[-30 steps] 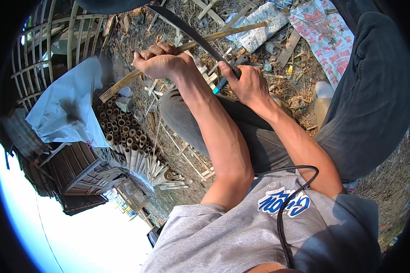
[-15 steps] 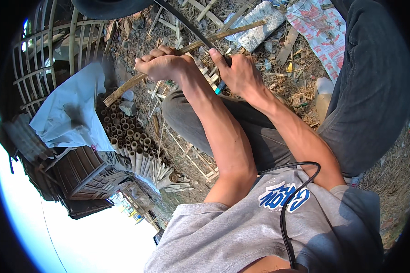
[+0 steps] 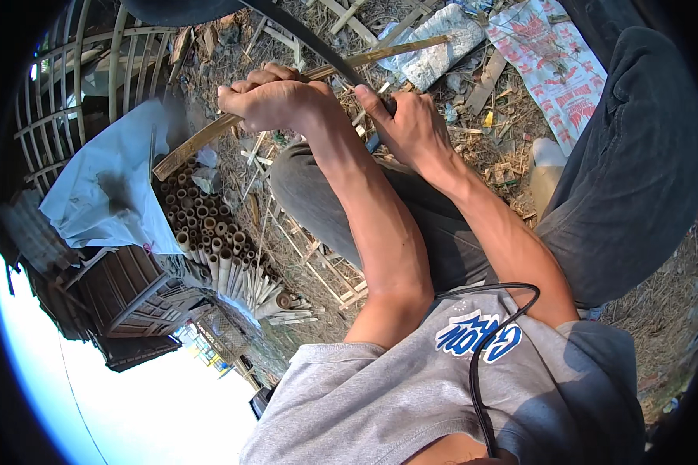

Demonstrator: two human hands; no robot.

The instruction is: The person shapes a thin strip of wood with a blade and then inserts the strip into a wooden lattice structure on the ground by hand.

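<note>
My left hand [image 3: 267,101], at eleven o'clock, is closed around a long bamboo strip [image 3: 202,139] that runs from ten o'clock up to one. My right hand [image 3: 411,128], near twelve, is clenched on the handle of a dark curved blade [image 3: 310,39] resting against the strip. Stacked cut bamboo tubes [image 3: 209,232] lie at nine o'clock.

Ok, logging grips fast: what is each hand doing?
Left hand: closed on the bamboo strip.
Right hand: closed on the knife handle.

Straw-strewn ground [image 3: 636,333] under bamboo tubes [image 3: 209,225], printed sacks [image 3: 554,66]
</note>
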